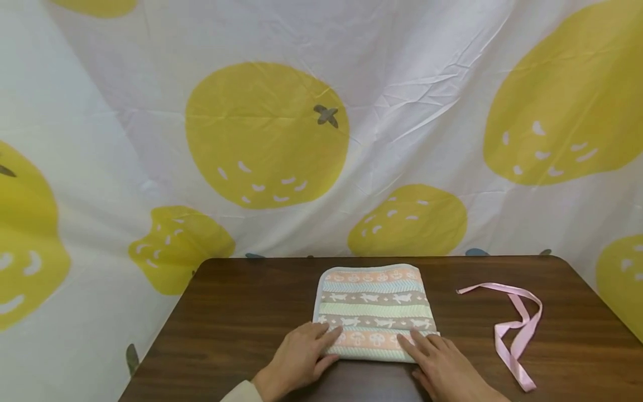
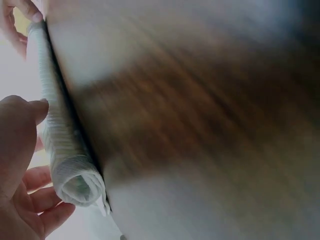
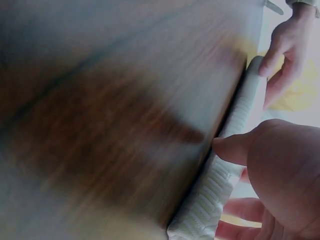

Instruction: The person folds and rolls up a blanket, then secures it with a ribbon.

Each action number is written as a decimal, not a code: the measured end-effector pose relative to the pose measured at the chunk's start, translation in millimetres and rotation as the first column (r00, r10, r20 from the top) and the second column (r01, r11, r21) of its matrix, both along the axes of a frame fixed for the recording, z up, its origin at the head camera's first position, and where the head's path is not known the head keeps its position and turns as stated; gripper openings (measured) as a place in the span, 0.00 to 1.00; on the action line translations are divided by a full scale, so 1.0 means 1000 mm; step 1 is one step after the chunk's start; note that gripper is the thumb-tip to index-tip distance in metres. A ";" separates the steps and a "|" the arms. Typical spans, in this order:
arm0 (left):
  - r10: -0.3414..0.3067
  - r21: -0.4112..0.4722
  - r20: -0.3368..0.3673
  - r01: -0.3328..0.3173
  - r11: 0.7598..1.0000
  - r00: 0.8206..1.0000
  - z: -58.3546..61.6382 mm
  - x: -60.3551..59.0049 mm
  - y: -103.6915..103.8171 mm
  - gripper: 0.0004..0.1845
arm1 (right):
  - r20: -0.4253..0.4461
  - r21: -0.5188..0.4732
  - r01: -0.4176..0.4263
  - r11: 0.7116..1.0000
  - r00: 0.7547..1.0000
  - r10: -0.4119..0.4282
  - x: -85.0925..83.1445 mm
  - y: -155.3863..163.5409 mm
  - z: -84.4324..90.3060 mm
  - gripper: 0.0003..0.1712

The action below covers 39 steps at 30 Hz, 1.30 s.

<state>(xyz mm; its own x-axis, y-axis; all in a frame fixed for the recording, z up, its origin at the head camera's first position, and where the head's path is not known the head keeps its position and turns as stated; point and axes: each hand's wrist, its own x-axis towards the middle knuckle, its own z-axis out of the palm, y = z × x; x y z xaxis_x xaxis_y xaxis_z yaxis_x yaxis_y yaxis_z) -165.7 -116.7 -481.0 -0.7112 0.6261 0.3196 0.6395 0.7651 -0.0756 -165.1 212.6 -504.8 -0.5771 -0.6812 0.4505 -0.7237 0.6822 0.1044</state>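
Nearest the camera, the left hand [image 1: 297, 360] and the right hand [image 1: 444, 360] lay on the near edge of the pastel striped woven cloth with animal and mushroom motifs [image 1: 374, 307], one at each near corner. The wrist views showed that edge already turned into a tight roll [image 2: 65, 150], lying just off the table's surface, with the left thumb [image 2: 30, 112] pressed against it and the other fingers curled beneath; the right thumb [image 3: 235, 147] likewise pinched the roll [image 3: 225, 175] from its own end. Both hands therefore gripped the rolled edge.

Judged from this, rolling had only begun: only the near edge was wound, and most of the cloth lay flat beyond the fingers on the dark brown wooden table [image 1: 241, 312].

Well to the right of the right fingers, a pink satin ribbon [image 1: 517, 329] lay loose and untouched; any tying remained undone.

Beyond the table hung a white backdrop sheet printed with yellow fruit [image 1: 266, 134].
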 end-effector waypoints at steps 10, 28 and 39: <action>0.009 -0.038 0.074 -0.006 0.999 0.997 0.000 0.000 -0.004 0.29 | 0.079 0.013 -0.005 1.000 0.997 0.003 -0.004 0.001 0.007 0.38; -0.016 -0.077 0.056 0.020 0.997 0.998 0.002 -0.004 -0.003 0.29 | -0.012 -0.026 -0.090 0.996 0.996 0.089 -0.016 0.007 0.003 0.40; -0.073 -0.065 -0.030 0.071 0.995 0.997 0.001 -0.006 -0.002 0.28 | -0.044 -0.075 -0.105 0.992 0.994 0.102 -0.016 0.008 0.003 0.39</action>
